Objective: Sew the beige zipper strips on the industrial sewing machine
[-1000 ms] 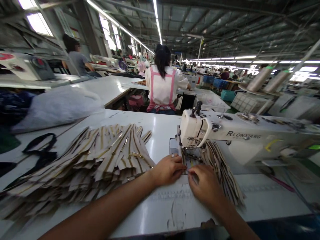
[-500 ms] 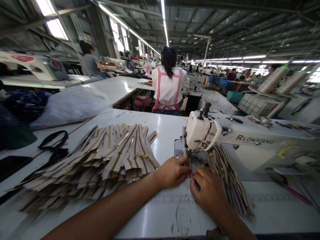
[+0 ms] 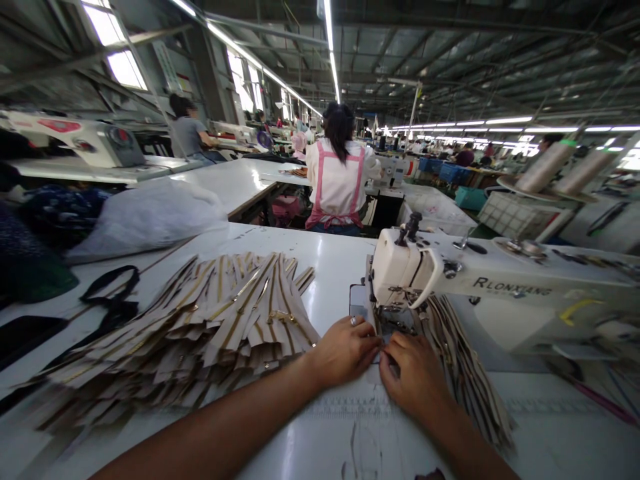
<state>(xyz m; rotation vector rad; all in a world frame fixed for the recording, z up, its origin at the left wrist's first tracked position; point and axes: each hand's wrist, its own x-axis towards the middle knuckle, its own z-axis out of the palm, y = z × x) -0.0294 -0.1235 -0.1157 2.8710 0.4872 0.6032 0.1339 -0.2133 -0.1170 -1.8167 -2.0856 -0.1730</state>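
Just in front of the needle area of a white sewing machine (image 3: 480,273), my left hand (image 3: 347,350) and my right hand (image 3: 413,370) almost touch at the fingertips. Both have their fingers pinched together; what lies between them is too small and hidden to name. A ring is on my left hand. Left of my hands, a large pile of pale fabric strips with gold zippers (image 3: 240,313) is fanned out. More strips (image 3: 465,367) hang in a bundle right of the needle area, beside my right hand.
A white plastic bag (image 3: 150,217) and a black strap (image 3: 113,290) lie at the left, near a dark flat object (image 3: 30,337). Ahead sits a person (image 3: 337,173) in a pink-trimmed apron. Thread cones (image 3: 545,170) stand at the right. A ruler scale (image 3: 340,405) marks the table.
The view has tilted slightly, so the scene sits a little lower. My hands stay together at the machine, with only slight finger movement.
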